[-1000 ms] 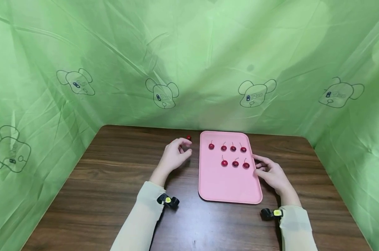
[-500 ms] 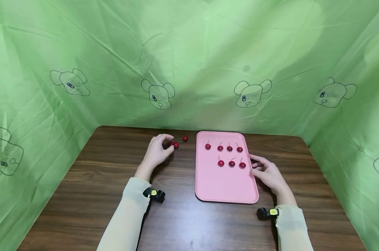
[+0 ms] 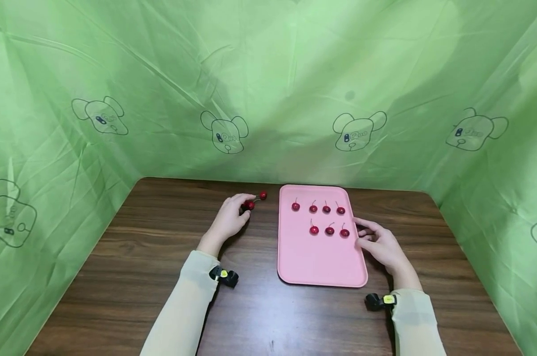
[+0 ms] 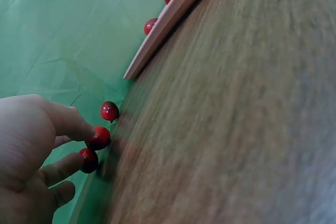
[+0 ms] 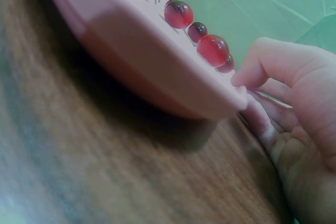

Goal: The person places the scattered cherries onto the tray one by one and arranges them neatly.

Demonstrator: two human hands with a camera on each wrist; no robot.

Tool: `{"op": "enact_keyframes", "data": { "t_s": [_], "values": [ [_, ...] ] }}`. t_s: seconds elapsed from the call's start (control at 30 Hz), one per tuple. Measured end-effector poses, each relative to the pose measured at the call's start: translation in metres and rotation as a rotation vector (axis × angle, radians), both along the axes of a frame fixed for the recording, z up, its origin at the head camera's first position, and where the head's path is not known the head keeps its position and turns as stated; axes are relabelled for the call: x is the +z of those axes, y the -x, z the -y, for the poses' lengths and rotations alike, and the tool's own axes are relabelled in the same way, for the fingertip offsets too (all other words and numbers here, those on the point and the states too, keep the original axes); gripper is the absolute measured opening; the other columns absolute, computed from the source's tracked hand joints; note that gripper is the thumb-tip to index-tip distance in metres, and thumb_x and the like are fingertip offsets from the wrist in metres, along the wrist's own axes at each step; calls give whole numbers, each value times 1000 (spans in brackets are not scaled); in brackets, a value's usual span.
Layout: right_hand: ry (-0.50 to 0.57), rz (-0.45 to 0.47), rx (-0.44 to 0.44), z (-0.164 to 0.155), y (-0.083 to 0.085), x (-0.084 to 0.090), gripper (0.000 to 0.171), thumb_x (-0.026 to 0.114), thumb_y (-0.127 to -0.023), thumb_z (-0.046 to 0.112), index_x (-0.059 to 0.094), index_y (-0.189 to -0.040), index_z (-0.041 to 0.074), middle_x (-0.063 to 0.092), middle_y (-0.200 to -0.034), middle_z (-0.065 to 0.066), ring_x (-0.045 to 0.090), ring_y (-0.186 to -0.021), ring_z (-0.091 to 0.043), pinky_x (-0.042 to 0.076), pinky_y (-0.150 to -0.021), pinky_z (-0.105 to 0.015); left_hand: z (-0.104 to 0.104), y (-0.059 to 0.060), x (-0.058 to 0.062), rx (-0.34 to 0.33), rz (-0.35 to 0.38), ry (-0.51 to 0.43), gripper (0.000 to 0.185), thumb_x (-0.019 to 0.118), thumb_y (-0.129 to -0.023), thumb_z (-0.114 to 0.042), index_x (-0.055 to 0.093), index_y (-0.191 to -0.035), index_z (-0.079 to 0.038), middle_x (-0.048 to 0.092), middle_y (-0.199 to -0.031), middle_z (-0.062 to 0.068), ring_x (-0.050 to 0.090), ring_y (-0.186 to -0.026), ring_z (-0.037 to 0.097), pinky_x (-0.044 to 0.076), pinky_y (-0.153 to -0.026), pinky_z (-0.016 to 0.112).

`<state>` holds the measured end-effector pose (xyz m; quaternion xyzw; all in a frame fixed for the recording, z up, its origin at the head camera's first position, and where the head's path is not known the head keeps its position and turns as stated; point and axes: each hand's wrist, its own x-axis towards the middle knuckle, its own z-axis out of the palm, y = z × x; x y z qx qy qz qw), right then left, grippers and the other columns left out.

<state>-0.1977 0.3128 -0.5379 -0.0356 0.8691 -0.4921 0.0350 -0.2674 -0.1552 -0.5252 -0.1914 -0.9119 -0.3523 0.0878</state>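
Note:
At the back of the table, left of the pink tray, my left hand reaches over a small group of red cherries. Its thumb lies against one cherry in the left wrist view, with the index finger mostly hidden behind the thumb. A second cherry is right by the other fingers, and a third cherry lies a little farther right. My right hand grips the tray's right rim, thumb on the edge and fingers along its outer side. Cherries with stems stand on the tray in two rows, three in the front row.
The dark wooden table meets a green cloth with printed animal heads at the back and sides. A black wrist camera sits at the left sleeve and another camera at the right sleeve.
My left hand has moved left and then slightly back right, onto the loose cherries, which show more fully than at first. The right hand stays at the tray's rim; the head view has shifted a little.

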Motion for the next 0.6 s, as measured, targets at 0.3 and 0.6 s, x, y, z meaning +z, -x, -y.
{"op": "enact_keyframes", "data": {
  "t_s": [0.3,0.6],
  "values": [
    [-3,3,-5,0,0,0,64,78,-95,3,60,-156,10,69,-125,-22,66,-101,-17,56,-83,-20,1,-1,1,21,71,-46,47,73,-95,1,71,-141,-8,73,-127,11,63,-83,17,54,-82,39],
    [2,2,-6,-1,2,-1,64,77,-95,3,61,-156,10,69,-127,-23,66,-101,-16,56,-83,-20,-1,-2,-1,25,76,-40,39,76,-94,-2,75,-133,-8,71,-126,10,63,-81,16,54,-81,37]
  ]
}}
